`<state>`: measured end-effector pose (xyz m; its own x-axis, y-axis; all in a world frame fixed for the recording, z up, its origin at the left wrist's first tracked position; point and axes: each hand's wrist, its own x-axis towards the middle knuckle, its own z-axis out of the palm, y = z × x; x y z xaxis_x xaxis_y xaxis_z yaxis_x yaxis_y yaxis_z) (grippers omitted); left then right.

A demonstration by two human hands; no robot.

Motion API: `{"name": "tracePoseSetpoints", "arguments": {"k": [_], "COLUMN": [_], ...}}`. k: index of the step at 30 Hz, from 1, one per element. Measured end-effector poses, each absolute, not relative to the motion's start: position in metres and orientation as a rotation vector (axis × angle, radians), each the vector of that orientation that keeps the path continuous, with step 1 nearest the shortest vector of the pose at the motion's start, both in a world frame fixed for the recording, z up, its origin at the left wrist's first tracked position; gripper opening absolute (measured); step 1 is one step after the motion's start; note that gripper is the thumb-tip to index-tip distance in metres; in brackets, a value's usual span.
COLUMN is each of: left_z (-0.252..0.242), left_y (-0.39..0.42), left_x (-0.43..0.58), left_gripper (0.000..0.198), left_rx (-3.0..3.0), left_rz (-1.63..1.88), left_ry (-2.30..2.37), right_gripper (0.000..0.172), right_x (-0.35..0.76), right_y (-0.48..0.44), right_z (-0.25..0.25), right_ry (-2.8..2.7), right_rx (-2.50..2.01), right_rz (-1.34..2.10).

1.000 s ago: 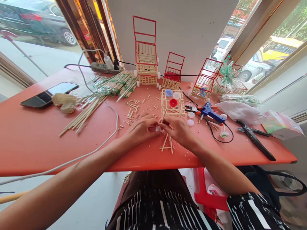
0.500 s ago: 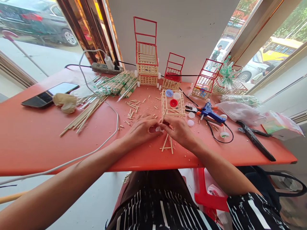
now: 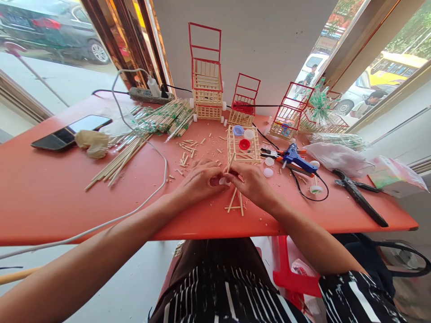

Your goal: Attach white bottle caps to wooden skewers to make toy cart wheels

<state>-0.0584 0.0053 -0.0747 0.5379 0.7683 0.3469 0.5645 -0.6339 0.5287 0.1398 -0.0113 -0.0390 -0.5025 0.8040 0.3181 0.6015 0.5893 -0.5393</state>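
Close together over the middle of the table, my two hands meet at a small white bottle cap [image 3: 223, 181]. My left hand [image 3: 199, 180] has its thumb and fingers closed around the cap. My right hand [image 3: 253, 183] pinches a thin wooden stick [image 3: 230, 162], which stands tilted with its lower end at the cap; whether they touch is hidden by my fingers. Several short sticks [image 3: 233, 207] lie below my right hand. Just beyond my hands sits a stick-built basket [image 3: 230, 146] with a blue cap [image 3: 238, 130], a white cap [image 3: 248, 134] and a red cap [image 3: 244, 144] on it.
A blue glue gun [image 3: 298, 159] and orange-handled pliers [image 3: 274, 154] lie to the right, near a black tool [image 3: 362, 202]. Red-framed stick carts [image 3: 207, 85] stand at the back. Stick bundles [image 3: 164, 119], a phone [image 3: 88, 123] and a white cable [image 3: 163, 166] are on the left.
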Motion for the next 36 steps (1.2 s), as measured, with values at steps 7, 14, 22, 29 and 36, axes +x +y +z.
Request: {"name": "tracePoseSetpoints", "arguments": {"k": [7,14,22,29,36], "left_z": [-0.0763,-0.0726,-0.0729,-0.0681,-0.0712], "left_y": [0.0062,0.0042,0.0057,0.0015,0.0015], "left_x": [-0.0583,-0.0579,-0.0581,-0.0563,-0.0575], "left_gripper": [0.029,0.028,0.029,0.025,0.025], "left_rx": [2.431,2.431,2.448,2.437,2.435], "left_rz": [0.809,0.794,0.794,0.793,0.79], "left_ry": [1.108,1.099,1.096,1.099,1.095], "right_gripper": [0.019,0.018,0.022,0.022,0.021], "right_x": [0.1397,0.139,0.1389,0.1397,0.139], "right_y": [-0.0116,-0.0118,-0.0121,-0.0113,-0.0117], "right_z": [-0.039,-0.0388,-0.0389,-0.0395,-0.038], "right_ry": [-2.287,-2.284,-2.279,-2.265,-2.265], "right_rx": [-1.121,-1.119,-1.113,-1.077,-1.094], "right_rz": [0.49,0.505,0.471,0.466,0.468]}}
